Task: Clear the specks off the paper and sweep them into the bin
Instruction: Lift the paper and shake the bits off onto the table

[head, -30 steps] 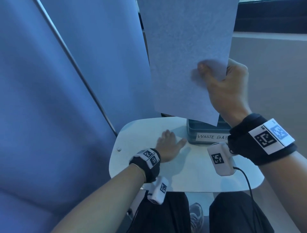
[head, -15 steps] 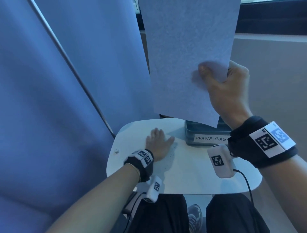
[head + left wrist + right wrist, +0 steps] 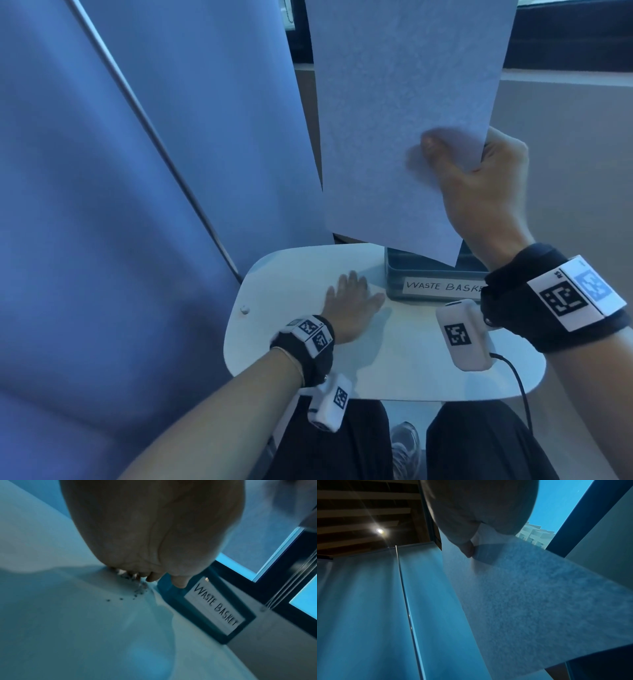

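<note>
From the head view, my right hand (image 3: 486, 192) pinches the sheet of paper (image 3: 404, 113) by its right edge, thumb on the near face. The sheet is upright, long axis running top to bottom, its low corner hanging right over the waste basket (image 3: 431, 274). My left hand (image 3: 349, 305) lies flat on the small white table (image 3: 394, 363), fingers straight and together, thumb out toward the basket wall. I'd call this the sweeping step: the paper looks shaken off, and what's left is on the tabletop.

Left wrist view now. There they are, the specks (image 3: 137, 588), a dark little pile bunched against my fingertips (image 3: 178, 582), a few strays trailing behind. The "WASTE BASKET" label sits just beside the pile. The basket stands on the table, so pushing alone won't do; I reckon I'll need to gather the pile and lift it over the rim.

Right wrist view: my thumb (image 3: 467, 549) presses the paper, which stretches away from the camera. No specks that I can make out on it.
</note>
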